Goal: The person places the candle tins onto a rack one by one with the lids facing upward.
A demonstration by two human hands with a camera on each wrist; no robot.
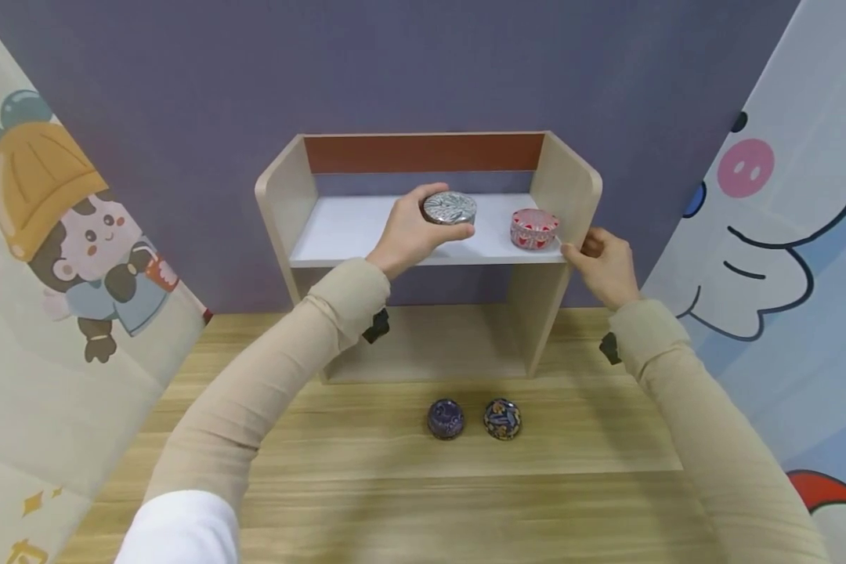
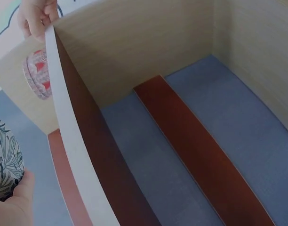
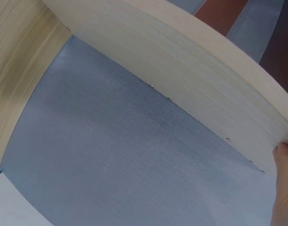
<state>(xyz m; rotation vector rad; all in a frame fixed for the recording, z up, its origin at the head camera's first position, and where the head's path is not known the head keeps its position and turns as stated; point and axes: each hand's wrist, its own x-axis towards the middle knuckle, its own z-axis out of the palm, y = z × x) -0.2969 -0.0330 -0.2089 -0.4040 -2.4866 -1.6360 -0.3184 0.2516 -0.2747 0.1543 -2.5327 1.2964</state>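
My left hand point(image 1: 412, 231) grips a round tin point(image 1: 450, 207) with a silvery leaf-patterned lid, thumb along its near side, in front of the shelf's upper board. The left wrist view shows the same tin point(image 2: 6, 160) at the left edge, patterned with dark leaves on white. A pink and red tin point(image 1: 533, 229) sits at the right end of the white upper board point(image 1: 366, 227). Close beside it, my right hand point(image 1: 606, 266) pinches the front edge of the right side panel point(image 1: 571, 184). Only part of this hand point(image 3: 285, 183) appears in the right wrist view.
A purple tin point(image 1: 446, 419) and a dark floral tin point(image 1: 502, 419) lie on the wood-grain table point(image 1: 366, 501) before the small two-tier shelf point(image 1: 423, 372). Behind stands a blue-grey backdrop point(image 1: 423, 63), with cartoon-printed panels point(image 1: 804, 258) on both sides.
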